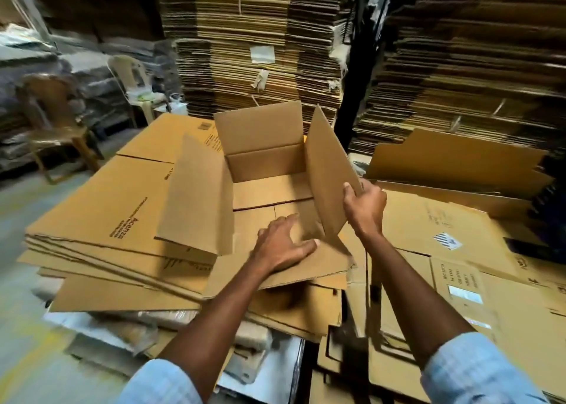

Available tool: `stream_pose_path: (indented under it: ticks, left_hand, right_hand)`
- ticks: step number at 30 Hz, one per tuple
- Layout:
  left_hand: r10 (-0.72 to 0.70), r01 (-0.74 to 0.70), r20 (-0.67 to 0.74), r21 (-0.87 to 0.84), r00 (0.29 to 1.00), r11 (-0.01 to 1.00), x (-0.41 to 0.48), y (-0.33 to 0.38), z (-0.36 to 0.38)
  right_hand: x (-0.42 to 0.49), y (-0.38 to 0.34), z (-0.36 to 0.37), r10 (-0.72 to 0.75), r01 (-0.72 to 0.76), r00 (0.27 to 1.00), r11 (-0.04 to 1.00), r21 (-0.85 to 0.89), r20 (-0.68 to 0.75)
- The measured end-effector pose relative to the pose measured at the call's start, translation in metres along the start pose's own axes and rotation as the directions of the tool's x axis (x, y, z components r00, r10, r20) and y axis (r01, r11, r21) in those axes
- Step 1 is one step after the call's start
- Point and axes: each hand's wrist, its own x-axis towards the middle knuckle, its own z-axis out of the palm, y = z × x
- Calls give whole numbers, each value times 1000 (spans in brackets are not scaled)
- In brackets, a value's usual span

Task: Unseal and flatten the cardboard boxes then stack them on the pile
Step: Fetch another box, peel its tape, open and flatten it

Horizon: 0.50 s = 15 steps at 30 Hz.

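An open brown cardboard box point(263, 158) lies on its side on top of a pile of flattened boxes point(101, 210), its mouth turned toward me and its flaps spread. My right hand point(364, 204) grips the edge of the right flap point(329, 171), thumb on the inner face. My left hand point(286, 246) rests with spread, straight fingers on the near bottom flap point(294, 269), pressing it down. The far flap point(258, 128) stands upright and the left flap point(196, 195) angles outward.
More flattened cardboard point(444, 229) lies to the right, some with labels. Tall tied stacks of flat cartons point(260, 51) fill the back and the right. Two plastic chairs point(58, 122) stand at the left on the floor. Plastic-wrapped bundles sit under the pile.
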Motion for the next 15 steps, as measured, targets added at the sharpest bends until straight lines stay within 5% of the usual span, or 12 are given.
stream_pose_path:
  ticks: [2,5,10,12,15]
  left_hand:
    - [0,11,93,-120,996,993,-5,22,-6]
    - [-60,83,78,-343,995,936,-22,56,-19]
    - [-235,197,41,-693,971,693,-83,61,-17]
    - [-352,252,38,-771,935,585,-103,71,-11]
    - [-381,121,-92,-859,920,497,-125,87,3]
  right_hand:
    - [-18,-31,-2,-201,201,979,980,-3,-39]
    - [-52,-76,-4,-552,537,829,830,-154,-86]
    - [-112,-116,-13,-759,711,644,640,-292,-96]
    - [-131,-114,-26,-816,804,578,568,-175,12]
    - [-158,-94,-51,-841,877,432,476,66,326]
